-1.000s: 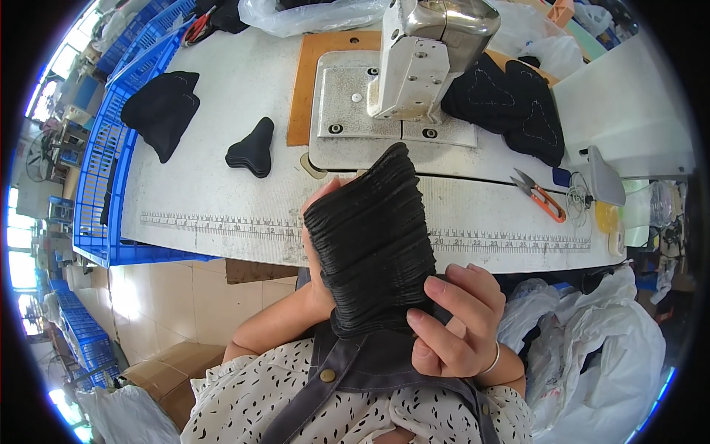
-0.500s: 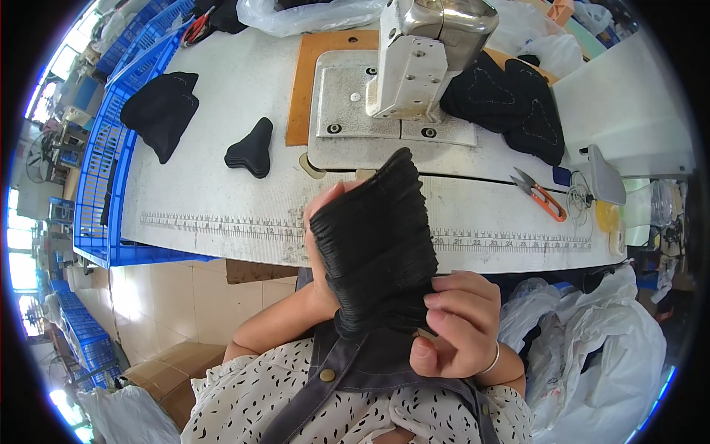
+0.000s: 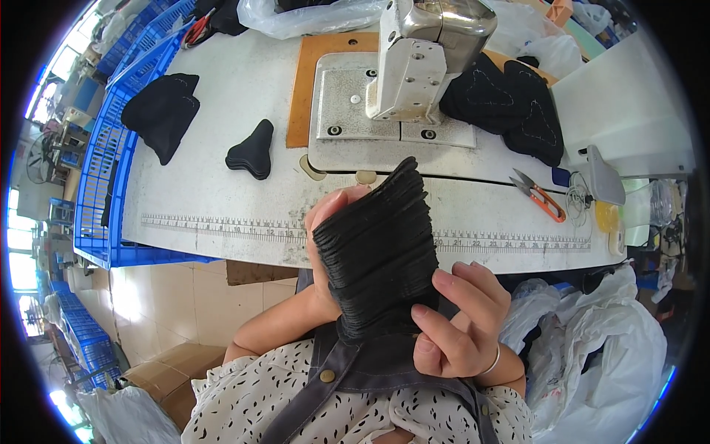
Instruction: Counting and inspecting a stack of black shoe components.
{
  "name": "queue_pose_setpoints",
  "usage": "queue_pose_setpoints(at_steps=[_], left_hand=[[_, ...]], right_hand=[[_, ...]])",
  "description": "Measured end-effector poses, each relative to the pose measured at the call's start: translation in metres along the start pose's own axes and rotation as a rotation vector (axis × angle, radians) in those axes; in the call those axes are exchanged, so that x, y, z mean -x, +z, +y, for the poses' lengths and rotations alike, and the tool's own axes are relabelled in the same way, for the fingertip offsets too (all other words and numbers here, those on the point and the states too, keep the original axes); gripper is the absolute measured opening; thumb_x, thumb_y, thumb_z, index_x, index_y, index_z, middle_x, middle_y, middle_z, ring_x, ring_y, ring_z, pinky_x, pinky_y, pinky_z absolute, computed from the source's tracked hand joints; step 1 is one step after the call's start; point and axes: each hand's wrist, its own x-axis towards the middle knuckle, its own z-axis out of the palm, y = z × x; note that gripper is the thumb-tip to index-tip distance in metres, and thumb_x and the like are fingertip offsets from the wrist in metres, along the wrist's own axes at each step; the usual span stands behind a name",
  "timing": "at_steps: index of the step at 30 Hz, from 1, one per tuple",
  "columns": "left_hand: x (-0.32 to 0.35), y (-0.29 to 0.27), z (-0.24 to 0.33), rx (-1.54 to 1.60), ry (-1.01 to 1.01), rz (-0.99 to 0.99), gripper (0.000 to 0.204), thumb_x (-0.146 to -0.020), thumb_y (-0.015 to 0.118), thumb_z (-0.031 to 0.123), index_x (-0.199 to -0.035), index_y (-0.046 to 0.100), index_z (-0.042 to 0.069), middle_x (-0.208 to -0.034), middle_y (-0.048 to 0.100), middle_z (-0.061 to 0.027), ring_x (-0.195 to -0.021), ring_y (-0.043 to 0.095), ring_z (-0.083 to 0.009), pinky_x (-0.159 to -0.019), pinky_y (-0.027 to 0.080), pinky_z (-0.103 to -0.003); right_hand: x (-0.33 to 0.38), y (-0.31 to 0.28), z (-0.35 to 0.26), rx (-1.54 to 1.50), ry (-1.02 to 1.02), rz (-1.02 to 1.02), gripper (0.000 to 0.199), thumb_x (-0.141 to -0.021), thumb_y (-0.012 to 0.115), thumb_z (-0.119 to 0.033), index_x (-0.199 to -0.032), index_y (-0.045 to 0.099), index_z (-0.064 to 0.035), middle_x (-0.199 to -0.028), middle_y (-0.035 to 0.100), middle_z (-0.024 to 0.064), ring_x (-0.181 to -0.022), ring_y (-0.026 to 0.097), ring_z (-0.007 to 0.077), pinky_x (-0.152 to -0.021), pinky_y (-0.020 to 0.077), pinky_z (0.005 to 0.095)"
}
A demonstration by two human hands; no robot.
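Observation:
A thick stack of black cut fabric pieces [image 3: 381,251] stands on edge in front of my chest, its many layers showing. My left hand [image 3: 318,251] is closed round its left side, with the fingers partly hidden behind it. My right hand [image 3: 467,322] is beside the lower right edge of the stack, its fingers bent and apart, fingertips at or close to the layers. Past the stack, a small pile of black three-lobed pieces [image 3: 251,150] lies on the white sewing table [image 3: 214,192].
A sewing machine [image 3: 414,74] stands at the back middle. Black stitched pieces [image 3: 532,111] lie right of it, with orange-handled thread snips [image 3: 543,200] nearer. Another black fabric piece [image 3: 163,111] lies by the blue basket [image 3: 100,200] at left. White plastic bags [image 3: 606,355] fill the lower right.
The stack has tipped slightly and come a little lower. My right hand's fingers have spread and shifted along the stack's right edge.

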Motion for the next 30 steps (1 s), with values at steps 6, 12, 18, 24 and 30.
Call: queue_pose_setpoints(at_steps=[6,12,18,24,30], left_hand=[[0.0007,-0.001,-0.0025,-0.043,0.017,0.007,0.051,-0.087,0.044,0.044,-0.119,0.046,0.003,-0.111,0.052,-0.0126,-0.097,0.053,-0.0218,-0.085,0.046,-0.034],[-0.0009,-0.0019,-0.003,-0.087,0.034,0.015,0.051,-0.087,0.045,0.042,-0.119,0.045,0.003,-0.111,0.052,-0.013,-0.098,0.053,-0.0221,-0.085,0.046,-0.034],[-0.001,-0.0029,-0.0038,-0.131,0.053,0.022,0.05,-0.086,0.046,0.04,-0.12,0.044,0.003,-0.112,0.051,-0.0134,-0.098,0.053,-0.0223,-0.086,0.046,-0.034],[-0.0023,-0.0031,-0.0063,-0.174,0.072,0.027,0.05,-0.086,0.047,0.039,-0.121,0.043,0.002,-0.113,0.05,-0.0137,-0.099,0.052,-0.0226,-0.086,0.045,-0.035],[-0.0033,-0.0035,-0.0072,-0.218,0.093,0.033,0.05,-0.086,0.048,0.037,-0.121,0.042,0.002,-0.113,0.05,-0.0141,-0.1,0.052,-0.0229,-0.086,0.045,-0.035]], right_hand=[[0.0015,0.0011,-0.0004,0.004,0.006,0.003,0.017,-0.075,0.055,-0.015,-0.087,0.064,-0.0097,-0.103,0.062,0.0131,-0.093,0.056,0.0263,-0.085,0.0413,0.0397],[0.0018,0.0013,-0.0004,0.011,0.002,0.001,0.017,-0.076,0.055,-0.015,-0.088,0.064,-0.0094,-0.104,0.062,0.0127,-0.093,0.056,0.0262,-0.086,0.0412,0.0398],[0.0025,0.0019,-0.0005,0.001,0.009,0.01,0.018,-0.076,0.055,-0.015,-0.089,0.065,-0.0093,-0.104,0.062,0.0123,-0.094,0.057,0.0265,-0.086,0.0425,0.0401],[0.0036,0.0033,0.0002,0.001,0.005,0.027,0.018,-0.077,0.054,-0.015,-0.089,0.065,-0.0092,-0.103,0.062,0.0118,-0.095,0.057,0.0267,-0.087,0.0433,0.04],[0.0034,0.0038,0.0006,-0.002,0.004,0.021,0.018,-0.077,0.055,-0.015,-0.09,0.065,-0.0089,-0.102,0.061,0.0121,-0.095,0.057,0.0271,-0.088,0.0432,0.0405]])
